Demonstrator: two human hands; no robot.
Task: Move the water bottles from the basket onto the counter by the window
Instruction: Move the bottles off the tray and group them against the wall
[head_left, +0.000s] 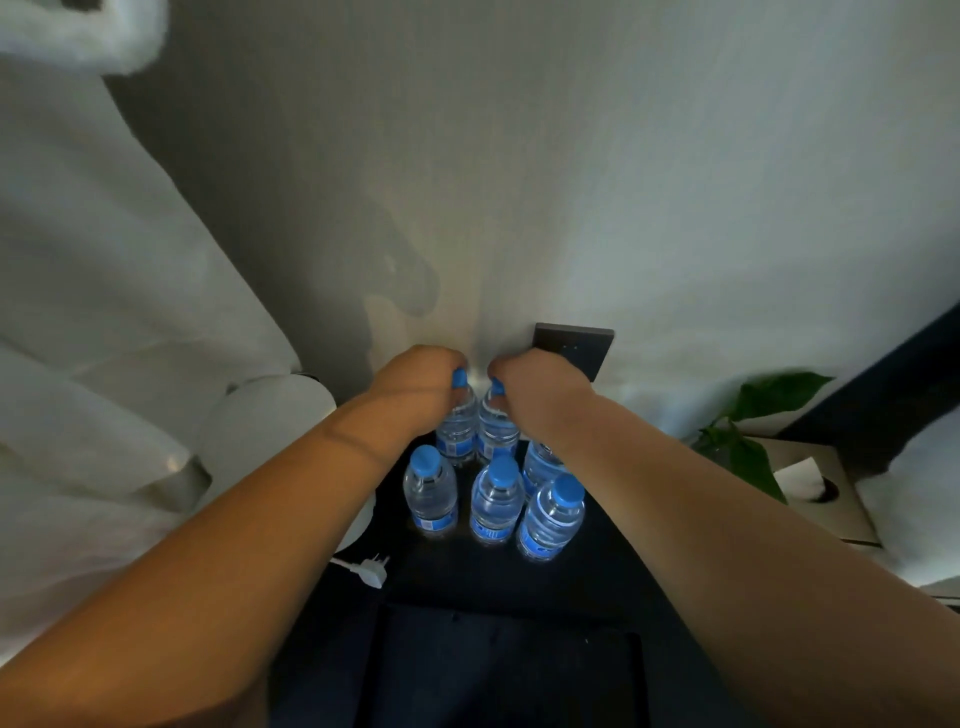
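Several clear water bottles with blue caps and blue labels stand on a dark counter (452, 577) against the wall. My left hand (415, 387) grips the neck of the back left bottle (457, 426). My right hand (540, 389) grips the neck of the back right bottle (496, 426). Both bottles are upright, side by side at the wall. In front stand three more bottles: left (430, 491), middle (497, 501), right (551, 517). Another bottle (540, 462) is partly hidden behind my right forearm. No basket is in view.
A white curtain (104, 312) hangs at the left. A white rounded appliance (270, 431) stands left of the bottles, its plug (371, 570) lying on the counter. A dark wall plate (574, 345) sits behind my right hand. A green plant (753, 431) and a tissue box (810, 488) are at the right.
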